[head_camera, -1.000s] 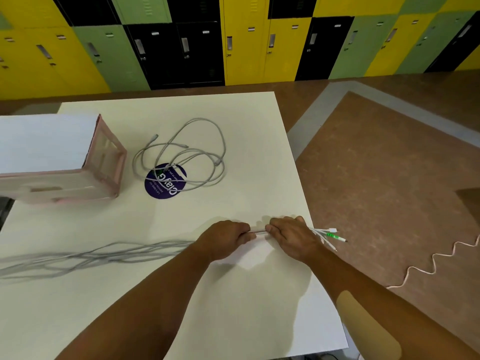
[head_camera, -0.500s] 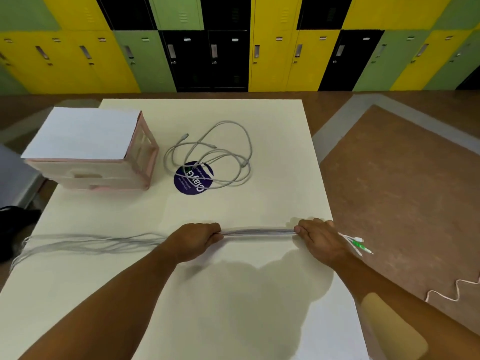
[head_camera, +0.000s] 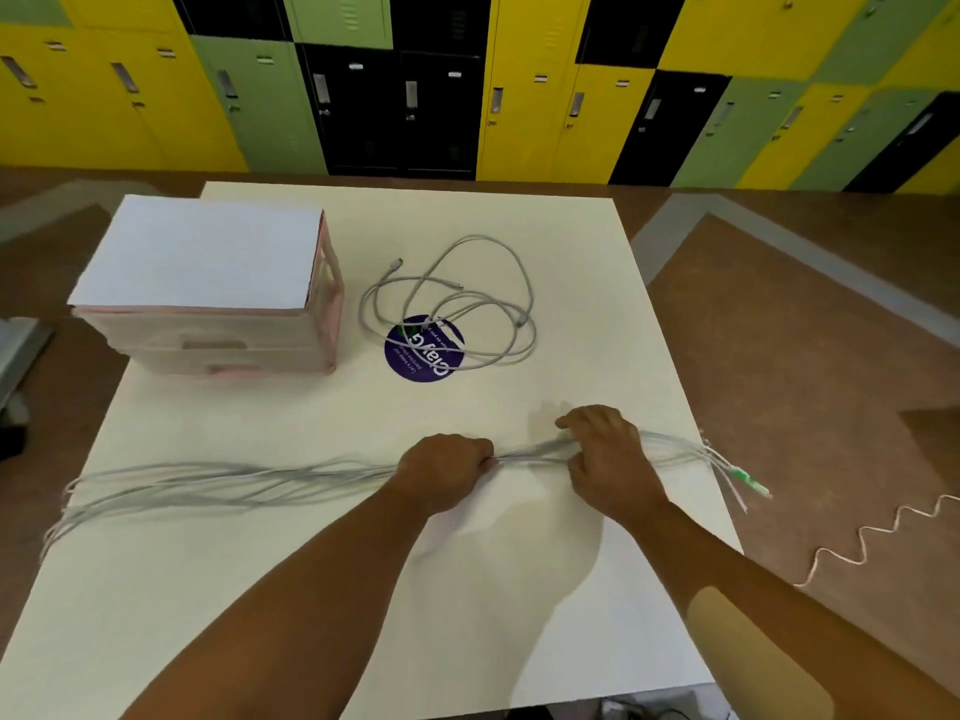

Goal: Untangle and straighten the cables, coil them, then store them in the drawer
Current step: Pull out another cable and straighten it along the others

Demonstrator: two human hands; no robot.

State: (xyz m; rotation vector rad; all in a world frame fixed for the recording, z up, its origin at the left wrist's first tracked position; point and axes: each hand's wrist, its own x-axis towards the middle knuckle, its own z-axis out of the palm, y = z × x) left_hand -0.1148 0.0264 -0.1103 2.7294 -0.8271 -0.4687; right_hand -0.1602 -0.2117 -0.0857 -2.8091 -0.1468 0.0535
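Note:
A long bundle of grey cables (head_camera: 234, 483) lies stretched across the white table (head_camera: 311, 589), from the left edge to the right edge. My left hand (head_camera: 444, 475) is closed around the bundle near its middle. My right hand (head_camera: 605, 462) grips the same bundle just to the right, with the hands close together. The bundle's ends with a green plug (head_camera: 748, 480) fan out over the table's right edge. A second grey cable (head_camera: 467, 304) lies loosely tangled farther back. A pink drawer unit (head_camera: 218, 298) with a white top stands at the back left.
A round purple sticker (head_camera: 423, 350) sits under the tangled cable. A wavy pink cord (head_camera: 883, 535) lies on the brown floor to the right. Yellow, green and black lockers (head_camera: 467, 85) line the wall behind the table.
My hands were about a forearm's width apart on the bundle half a second ago; now the right hand has moved left, close to the left hand. The view has also shifted.

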